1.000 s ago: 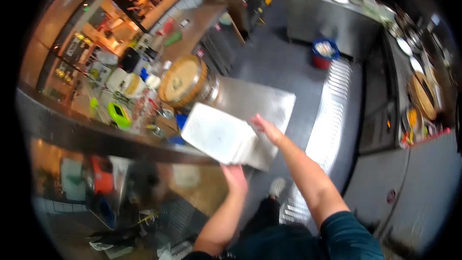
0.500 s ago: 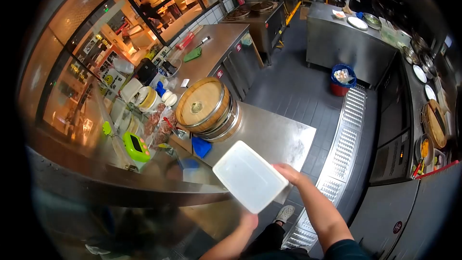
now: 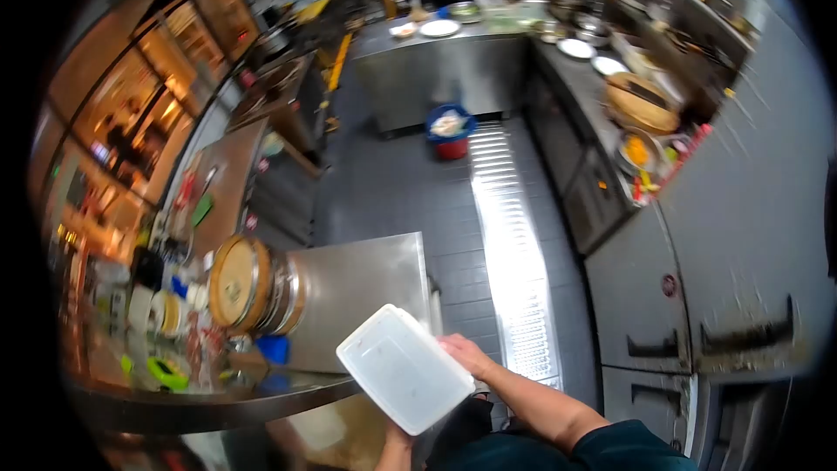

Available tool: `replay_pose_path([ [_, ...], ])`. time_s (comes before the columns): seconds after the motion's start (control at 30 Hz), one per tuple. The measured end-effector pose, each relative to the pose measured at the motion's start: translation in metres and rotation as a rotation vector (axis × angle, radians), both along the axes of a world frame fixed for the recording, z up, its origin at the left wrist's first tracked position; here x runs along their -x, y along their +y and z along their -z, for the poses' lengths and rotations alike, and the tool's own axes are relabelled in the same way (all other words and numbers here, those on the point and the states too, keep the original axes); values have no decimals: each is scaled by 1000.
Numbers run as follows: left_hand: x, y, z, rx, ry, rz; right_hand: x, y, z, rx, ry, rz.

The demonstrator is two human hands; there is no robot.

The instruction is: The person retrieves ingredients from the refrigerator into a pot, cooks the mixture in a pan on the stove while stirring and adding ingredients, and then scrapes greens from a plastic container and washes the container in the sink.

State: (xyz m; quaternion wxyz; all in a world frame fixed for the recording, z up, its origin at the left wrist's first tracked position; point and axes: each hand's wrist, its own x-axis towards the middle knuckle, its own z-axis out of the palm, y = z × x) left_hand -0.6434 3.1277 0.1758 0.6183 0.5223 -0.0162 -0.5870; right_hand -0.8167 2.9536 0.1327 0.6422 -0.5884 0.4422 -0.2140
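- White container [image 3: 405,371] — between both hands, near steel surface [image 3: 357,283]; long axis far left to near right.
- Right hand [image 3: 465,356] — grip clamped on container's right side.
- Left hand [image 3: 398,438]: near-left side, closure hidden.

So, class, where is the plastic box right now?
Low near the middle of the head view, the plastic box is held between the left hand and right hand, by the steel table.

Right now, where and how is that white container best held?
Probably by its two long sides, one hand each: the right hand from the right, the left hand from the left. The white container is wide and rectangular, with no handle in view, so opposite grips should balance it.
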Motion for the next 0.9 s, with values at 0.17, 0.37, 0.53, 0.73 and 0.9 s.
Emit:
replay_pose_path([
  [0.17, 43, -10, -31, 29, 19, 254, 87, 45, -28, 86, -70, 296],
  [0.37, 150, -46, -91, 92, 26, 758, 217, 154, -122, 176, -62, 890],
  [0.53, 258, -41, -151, 210, 66, 1092, 301, 260, -202, 196, 81, 1313],
  [0.73, 387, -13, -233, 347, 174, 1464, 366, 374, -274, 439, 155, 1836],
  [0.9, 503, 22, -297, 760, 409, 1797, 423, 441, -335, 425, 118, 2065],
])
